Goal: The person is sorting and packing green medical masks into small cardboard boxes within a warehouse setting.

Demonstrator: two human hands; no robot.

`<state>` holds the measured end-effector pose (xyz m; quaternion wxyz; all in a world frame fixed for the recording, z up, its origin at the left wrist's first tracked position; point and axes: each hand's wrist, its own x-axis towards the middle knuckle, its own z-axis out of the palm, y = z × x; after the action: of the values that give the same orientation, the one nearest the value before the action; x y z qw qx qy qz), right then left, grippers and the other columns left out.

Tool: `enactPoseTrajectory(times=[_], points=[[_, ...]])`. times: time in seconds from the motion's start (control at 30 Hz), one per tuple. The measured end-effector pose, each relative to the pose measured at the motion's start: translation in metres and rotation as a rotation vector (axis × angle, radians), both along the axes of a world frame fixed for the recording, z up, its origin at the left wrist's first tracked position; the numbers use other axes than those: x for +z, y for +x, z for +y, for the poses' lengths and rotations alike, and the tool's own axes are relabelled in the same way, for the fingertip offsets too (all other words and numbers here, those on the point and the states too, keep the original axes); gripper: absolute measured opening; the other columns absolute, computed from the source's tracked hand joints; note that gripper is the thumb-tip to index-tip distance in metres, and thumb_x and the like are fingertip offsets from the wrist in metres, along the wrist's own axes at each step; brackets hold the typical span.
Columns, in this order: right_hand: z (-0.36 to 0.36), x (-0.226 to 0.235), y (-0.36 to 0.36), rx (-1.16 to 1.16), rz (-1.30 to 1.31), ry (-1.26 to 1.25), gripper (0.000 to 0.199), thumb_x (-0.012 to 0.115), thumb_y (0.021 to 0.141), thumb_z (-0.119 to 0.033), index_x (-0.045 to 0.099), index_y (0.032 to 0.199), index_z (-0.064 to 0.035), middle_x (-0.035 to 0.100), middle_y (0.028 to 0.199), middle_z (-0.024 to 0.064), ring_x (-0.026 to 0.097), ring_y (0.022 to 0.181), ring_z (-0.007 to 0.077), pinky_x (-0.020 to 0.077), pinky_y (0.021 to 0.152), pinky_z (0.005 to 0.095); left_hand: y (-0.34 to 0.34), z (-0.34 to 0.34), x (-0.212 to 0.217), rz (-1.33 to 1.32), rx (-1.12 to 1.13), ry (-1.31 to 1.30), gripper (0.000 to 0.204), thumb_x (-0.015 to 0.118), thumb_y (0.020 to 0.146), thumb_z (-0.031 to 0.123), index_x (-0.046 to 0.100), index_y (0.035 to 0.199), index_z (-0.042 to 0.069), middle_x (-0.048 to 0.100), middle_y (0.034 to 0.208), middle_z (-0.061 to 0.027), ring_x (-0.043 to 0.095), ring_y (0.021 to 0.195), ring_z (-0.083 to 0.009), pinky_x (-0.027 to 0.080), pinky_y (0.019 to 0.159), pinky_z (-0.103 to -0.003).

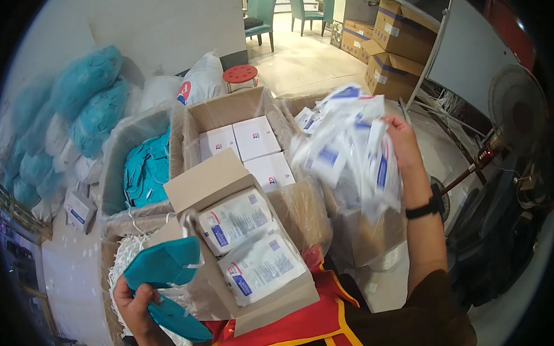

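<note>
My left hand (134,306) is closed on teal folded face masks (164,262), pinched at one end, above white ear-loop cords (124,254) in a carton. To the right, my raised right hand (401,138) grips a loose bunch of white plastic pouches (328,156) with blue print, blurred by motion, over another lined carton (367,231). Between my hands a small cardboard box (207,178) stands tilted with its flaps up. Two stacks of printed white packets (265,268) fill it.
Beyond lie a lined carton of teal masks (149,168) and one of white boxes (254,137). Teal-filled bags (94,94) are piled at left. A red stool (240,73), brown cartons (395,71), a white board (468,56) and a fan (519,109) stand farther off.
</note>
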<state>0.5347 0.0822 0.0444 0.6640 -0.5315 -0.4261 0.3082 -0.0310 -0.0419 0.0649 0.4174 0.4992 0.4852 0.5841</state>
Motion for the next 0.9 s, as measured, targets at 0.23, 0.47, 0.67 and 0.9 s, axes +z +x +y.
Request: enactPoseTrajectory(times=[0.23, 0.47, 0.67, 0.9], points=[[0.073, -0.071, 0.164, -0.258, -0.097, -0.241, 0.028, 0.057, 0.094, -0.021, 0.063, 0.110, 0.0015, 0.067, 0.094, 0.0097, 0.063, 0.080, 0.0173, 0.0496, 0.074, 0.0277, 0.025, 0.005, -0.007, 0.164, -0.034, -0.077, 0.026, 0.077, 0.077, 0.023, 0.063, 0.082, 0.001, 0.056, 0.068, 0.0017, 0.049, 0.059, -0.0064, 0.036, 0.055, -0.021], [0.063, -0.137, 0.141, -0.340, -0.494, -0.284, 0.079, 0.068, 0.084, -0.038, 0.034, 0.143, 0.0015, 0.047, 0.137, 0.0262, 0.046, 0.128, 0.0328, 0.0369, 0.105, 0.0348, 0.036, 0.013, -0.008, 0.169, -0.006, -0.102, 0.028, 0.077, 0.077, 0.025, 0.063, 0.082, 0.001, 0.056, 0.069, 0.0015, 0.049, 0.061, -0.0064, 0.037, 0.056, -0.021], [0.066, -0.194, 0.110, -0.014, -1.081, -0.536, 0.101, 0.080, 0.066, -0.049, 0.032, 0.148, -0.0151, 0.041, 0.141, 0.0277, 0.041, 0.130, 0.0406, 0.0322, 0.109, 0.0420, 0.045, 0.026, -0.009, 0.236, -0.084, -0.123, 0.029, 0.077, 0.076, 0.028, 0.062, 0.078, 0.003, 0.054, 0.068, 0.0023, 0.049, 0.062, -0.0073, 0.036, 0.057, -0.022], [0.052, -0.280, 0.062, 0.718, -1.434, -1.007, 0.090, 0.082, 0.062, -0.047, 0.045, 0.140, -0.0210, 0.053, 0.132, 0.0171, 0.052, 0.120, 0.0362, 0.0444, 0.097, 0.0465, 0.056, 0.026, -0.008, 0.443, -0.083, -0.223, 0.021, 0.069, 0.083, 0.014, 0.064, 0.097, -0.001, 0.057, 0.072, -0.0009, 0.050, 0.063, -0.0101, 0.039, 0.059, -0.023]])
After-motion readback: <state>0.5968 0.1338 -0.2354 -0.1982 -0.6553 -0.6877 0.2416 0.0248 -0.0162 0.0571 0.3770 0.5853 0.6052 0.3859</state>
